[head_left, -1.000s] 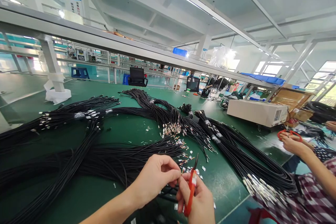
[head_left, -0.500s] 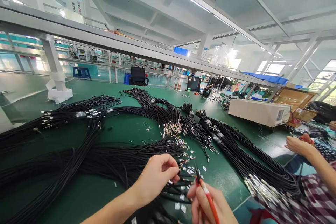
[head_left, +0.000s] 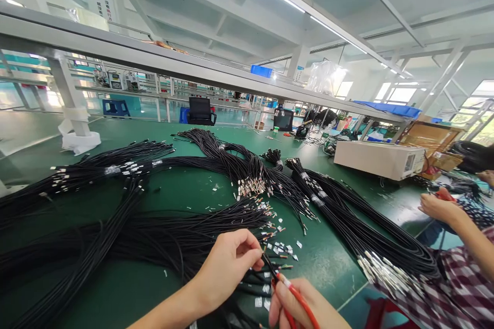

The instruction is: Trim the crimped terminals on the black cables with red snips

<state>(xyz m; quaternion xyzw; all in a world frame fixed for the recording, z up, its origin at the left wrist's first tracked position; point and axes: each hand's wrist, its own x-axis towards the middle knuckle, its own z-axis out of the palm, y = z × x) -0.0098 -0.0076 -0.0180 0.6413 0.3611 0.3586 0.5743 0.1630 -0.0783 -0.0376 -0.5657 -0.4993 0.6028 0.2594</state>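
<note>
My left hand point(head_left: 231, 262) is closed in a pinch near the stripped ends of a black cable bundle point(head_left: 162, 231); what lies between the fingertips is too small to make out. Wrapped in my right hand point(head_left: 304, 303) is a red-handled cutting tool point(head_left: 299, 295), its dark, thin tip touching or very near my left fingertips. Small white labels point(head_left: 278, 248) lie scattered on the green table just beyond the tool. Farther back, another black bundle with pale connector ends point(head_left: 252, 186) rests on the table.
At the right, a taped cable bundle point(head_left: 347, 221) runs toward a person in a checked sleeve point(head_left: 469, 272), whose hand point(head_left: 438, 206) holds something red. A beige box point(head_left: 378, 159) stands behind. A shelf beam point(head_left: 173, 64) crosses above the table point(head_left: 328, 262).
The tool in my right hand has tilted and moved left, bringing its tip to my left fingertips. My left hand keeps its pinch. The view has shifted slightly.
</note>
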